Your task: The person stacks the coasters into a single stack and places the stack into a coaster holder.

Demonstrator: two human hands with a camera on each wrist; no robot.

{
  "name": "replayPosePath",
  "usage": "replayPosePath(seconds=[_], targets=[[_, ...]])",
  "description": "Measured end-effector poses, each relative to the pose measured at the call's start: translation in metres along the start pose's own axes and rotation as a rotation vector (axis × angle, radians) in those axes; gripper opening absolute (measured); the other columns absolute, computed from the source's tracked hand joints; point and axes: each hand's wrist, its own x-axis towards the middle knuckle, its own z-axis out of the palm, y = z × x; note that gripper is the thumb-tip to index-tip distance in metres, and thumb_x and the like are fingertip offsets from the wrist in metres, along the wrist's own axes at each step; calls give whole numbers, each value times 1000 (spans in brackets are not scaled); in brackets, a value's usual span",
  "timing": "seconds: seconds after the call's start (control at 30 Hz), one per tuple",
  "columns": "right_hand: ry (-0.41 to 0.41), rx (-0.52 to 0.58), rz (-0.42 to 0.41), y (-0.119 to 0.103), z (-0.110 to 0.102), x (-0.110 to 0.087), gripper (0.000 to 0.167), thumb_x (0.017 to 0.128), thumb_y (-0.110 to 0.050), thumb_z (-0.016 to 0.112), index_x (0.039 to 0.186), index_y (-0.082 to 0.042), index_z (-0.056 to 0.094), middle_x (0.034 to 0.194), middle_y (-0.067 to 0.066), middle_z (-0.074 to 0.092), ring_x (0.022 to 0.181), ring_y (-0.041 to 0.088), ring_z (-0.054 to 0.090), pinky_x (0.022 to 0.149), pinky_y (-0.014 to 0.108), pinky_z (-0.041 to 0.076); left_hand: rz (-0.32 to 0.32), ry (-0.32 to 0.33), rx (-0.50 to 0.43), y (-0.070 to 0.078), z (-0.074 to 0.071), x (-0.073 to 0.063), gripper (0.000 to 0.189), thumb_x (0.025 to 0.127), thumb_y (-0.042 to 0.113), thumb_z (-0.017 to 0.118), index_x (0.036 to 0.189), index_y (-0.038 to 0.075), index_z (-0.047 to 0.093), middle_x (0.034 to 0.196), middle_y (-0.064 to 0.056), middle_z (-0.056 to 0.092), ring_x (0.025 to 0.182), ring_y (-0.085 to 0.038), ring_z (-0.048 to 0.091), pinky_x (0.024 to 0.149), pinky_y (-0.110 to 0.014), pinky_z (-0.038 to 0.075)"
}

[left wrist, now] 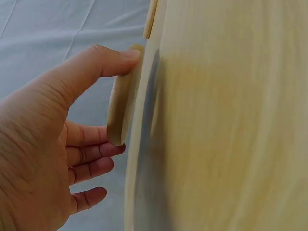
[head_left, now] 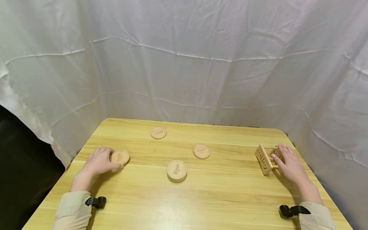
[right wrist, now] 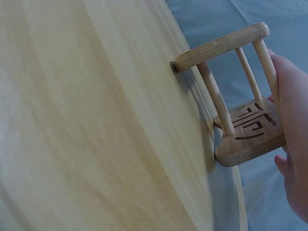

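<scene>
My left hand [head_left: 99, 162] pinches a round wooden coaster [head_left: 120, 157] between thumb and fingers, on the left side of the table. In the left wrist view the coaster [left wrist: 119, 108] shows edge-on, the thumb on its near end and fingertips at the other. My right hand [head_left: 292, 166] grips a wooden coaster holder [head_left: 263, 161] at the right, fingers over its outer end. That holder [right wrist: 252, 127] has two end plates with cut-out patterns joined by rods, and stands on the table in the right wrist view. Part of its outer plate is hidden by the hand.
A short stack of coasters [head_left: 177, 171] sits near the middle of the wooden table [head_left: 224, 198]. One coaster [head_left: 201, 151] lies to its right and behind, another coaster [head_left: 158, 133] near the back edge. White cloth [head_left: 184, 64] hangs around the table.
</scene>
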Motion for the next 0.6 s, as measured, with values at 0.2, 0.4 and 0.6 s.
replayPosePath(seconds=[0.2,0.4,0.6], targets=[[-6,-2,3,-1,-1,0,69,104,-39,38,155,0,13,158,30,16,151,39,-3,116,65,6,37,39,24,10,-5,1,81,67,57,79,118,-3,59,119,-26,60,115,-46,48,96,-65,35],[-9,-3,8,-1,-1,0,69,104,-40,38,155,-1,12,158,29,16,151,39,-3,116,66,6,84,83,44,21,-8,3,81,68,57,78,119,-2,58,118,-25,60,115,-45,49,95,-64,37],[-10,-4,10,-1,-1,0,69,104,-40,38,155,-1,12,158,29,15,151,39,-3,115,67,7,134,116,74,37,-11,3,80,66,56,79,119,0,58,117,-20,61,115,-40,50,94,-60,40]])
